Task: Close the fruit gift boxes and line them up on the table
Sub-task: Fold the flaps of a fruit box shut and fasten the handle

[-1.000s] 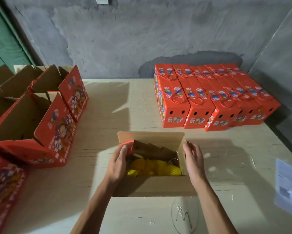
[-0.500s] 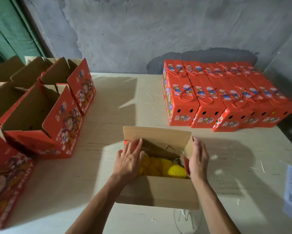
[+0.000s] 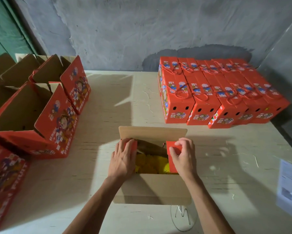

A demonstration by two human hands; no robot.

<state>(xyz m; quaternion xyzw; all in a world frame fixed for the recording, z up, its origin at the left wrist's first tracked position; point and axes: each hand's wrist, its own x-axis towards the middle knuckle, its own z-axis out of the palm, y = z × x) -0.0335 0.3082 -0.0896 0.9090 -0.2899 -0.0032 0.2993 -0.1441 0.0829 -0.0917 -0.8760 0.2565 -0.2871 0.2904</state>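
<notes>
Already a good share of the work looks done: at the far right of the table (image 3: pixel 118 102) a block of closed red boxes (image 3: pixel 214 97) stands in tidy rows, touching side by side, cord handles lying on their tops. What is left, as we judge it, is the box in front of us (image 3: pixel 152 188) and the open boxes at the left (image 3: pixel 34 112), which stand with flaps up; we cannot tell whether those hold fruit. We are at the small end flaps of the box in hand, which sits at the near middle of the table, well apart from the finished block. Our left hand (image 3: pixel 123 159) lies flat, fingers straight and together, pressing the left end flap (image 3: pixel 133 146) down into the opening. Our right hand (image 3: pixel 184 156) has its fingers curled over the right end flap (image 3: pixel 171 154), thumb against its red face, pinching it as it folds inward. Both long flaps stand open, the far one (image 3: pixel 152 133) upright and the near one (image 3: pixel 157 190) hanging toward us, plain brown on the inside. Between the hands we see yellow fruit in foam netting (image 3: pixel 150 163) and a brown insert lying slantwise above it. The long flaps want folding next, we reckon, before the box joins the rows.
</notes>
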